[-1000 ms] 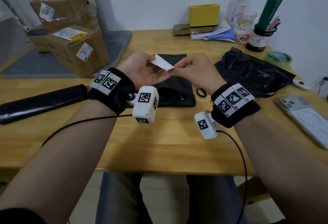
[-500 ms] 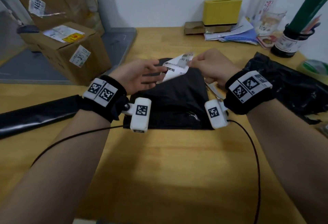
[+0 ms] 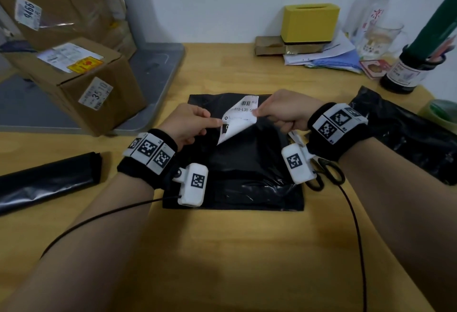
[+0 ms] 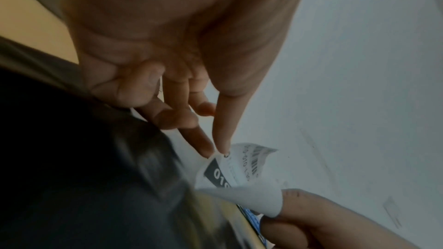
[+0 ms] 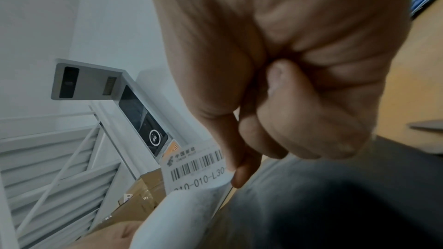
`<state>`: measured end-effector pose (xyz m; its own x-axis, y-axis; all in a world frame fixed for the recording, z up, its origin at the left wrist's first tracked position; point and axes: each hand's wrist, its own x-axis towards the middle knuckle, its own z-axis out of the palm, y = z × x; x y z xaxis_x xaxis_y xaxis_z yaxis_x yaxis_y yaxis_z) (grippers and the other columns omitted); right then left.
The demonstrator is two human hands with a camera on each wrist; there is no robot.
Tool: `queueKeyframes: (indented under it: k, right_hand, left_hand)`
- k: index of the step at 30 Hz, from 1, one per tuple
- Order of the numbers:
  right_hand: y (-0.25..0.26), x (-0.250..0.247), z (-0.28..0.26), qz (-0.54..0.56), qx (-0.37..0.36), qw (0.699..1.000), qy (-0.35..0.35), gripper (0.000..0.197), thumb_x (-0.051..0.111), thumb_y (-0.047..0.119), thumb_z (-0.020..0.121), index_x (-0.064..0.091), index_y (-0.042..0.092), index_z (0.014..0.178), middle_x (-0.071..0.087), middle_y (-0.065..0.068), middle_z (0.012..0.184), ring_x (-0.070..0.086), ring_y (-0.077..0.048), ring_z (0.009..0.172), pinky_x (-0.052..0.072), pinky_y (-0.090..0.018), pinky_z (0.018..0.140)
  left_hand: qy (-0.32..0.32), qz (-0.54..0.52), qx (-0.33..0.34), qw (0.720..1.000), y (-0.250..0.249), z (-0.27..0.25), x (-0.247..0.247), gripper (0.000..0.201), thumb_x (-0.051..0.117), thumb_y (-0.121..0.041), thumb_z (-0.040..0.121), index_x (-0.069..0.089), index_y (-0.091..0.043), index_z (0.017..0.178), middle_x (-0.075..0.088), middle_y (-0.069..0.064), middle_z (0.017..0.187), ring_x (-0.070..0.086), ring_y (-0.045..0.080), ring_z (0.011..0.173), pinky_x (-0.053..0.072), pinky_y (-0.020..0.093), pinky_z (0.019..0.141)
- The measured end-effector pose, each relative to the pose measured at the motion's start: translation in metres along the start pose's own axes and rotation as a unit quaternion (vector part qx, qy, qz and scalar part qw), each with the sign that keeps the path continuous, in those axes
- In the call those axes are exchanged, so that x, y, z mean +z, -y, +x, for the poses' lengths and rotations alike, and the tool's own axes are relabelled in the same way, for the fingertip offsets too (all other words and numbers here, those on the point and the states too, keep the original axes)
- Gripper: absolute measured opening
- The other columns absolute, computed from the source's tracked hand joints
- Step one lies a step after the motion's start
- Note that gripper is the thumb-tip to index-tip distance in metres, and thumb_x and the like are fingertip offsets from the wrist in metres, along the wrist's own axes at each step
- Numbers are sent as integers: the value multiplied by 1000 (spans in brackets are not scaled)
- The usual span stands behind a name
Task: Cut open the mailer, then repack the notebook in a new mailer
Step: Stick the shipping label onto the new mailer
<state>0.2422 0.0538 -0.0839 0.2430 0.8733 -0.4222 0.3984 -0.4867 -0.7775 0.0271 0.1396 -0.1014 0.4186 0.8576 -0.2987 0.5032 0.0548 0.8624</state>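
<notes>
A black mailer (image 3: pixel 235 178) lies flat on the wooden table (image 3: pixel 235 250) in front of me. Just above its far half, both hands hold a white shipping label (image 3: pixel 238 121) with a barcode; its lower corner curls under. My left hand (image 3: pixel 217 121) pinches the label's left edge between thumb and forefinger (image 4: pixel 218 151). My right hand (image 3: pixel 257 111) pinches its right edge (image 5: pixel 233 173), the other fingers curled in. I cannot tell whether the label (image 4: pixel 242 173) touches the mailer (image 5: pixel 335 205). No notebook shows.
Black-handled scissors (image 3: pixel 326 175) lie under my right wrist. A crumpled black mailer (image 3: pixel 408 133) lies to the right, a roll of black mailers (image 3: pixel 47 180) to the left. Cardboard boxes (image 3: pixel 81 81) stand at the back left. A yellow box (image 3: pixel 309 22), papers and jars line the back.
The hands have brought the label down from mid-air to just over the mailer and turned its printed side up. My head has moved closer to the table.
</notes>
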Motion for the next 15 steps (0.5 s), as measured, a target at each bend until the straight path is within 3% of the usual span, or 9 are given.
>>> queueKeyframes:
  k: [6,11,15]
  right_hand:
    - [0,1,13,-28,13,1000,2,36,64,18,98,49,15,65,29,-1,55,23,-13,45,17,-22,44]
    - [-1,4,19,-71,3,997,1,20,70,21,93,55,12,85,29,-2,56,24,-16,46,20,-24,45]
    - [-4,5,20,-108,-13,994,-6,21,74,25,90,58,13,86,29,-2,50,26,-18,45,25,-26,45]
  left_hand:
    - [-10,39,-4,999,-2,11,3,25,83,-25,78,60,-18,82,46,0,58,33,0,27,21,14,32]
    - [-12,36,-5,999,-1,16,4,29,85,-23,75,57,-20,74,44,-1,57,33,7,39,20,15,33]
    - [-23,42,-2,999,1,17,8,29,85,-22,74,56,-20,71,44,-3,57,34,9,42,23,14,32]
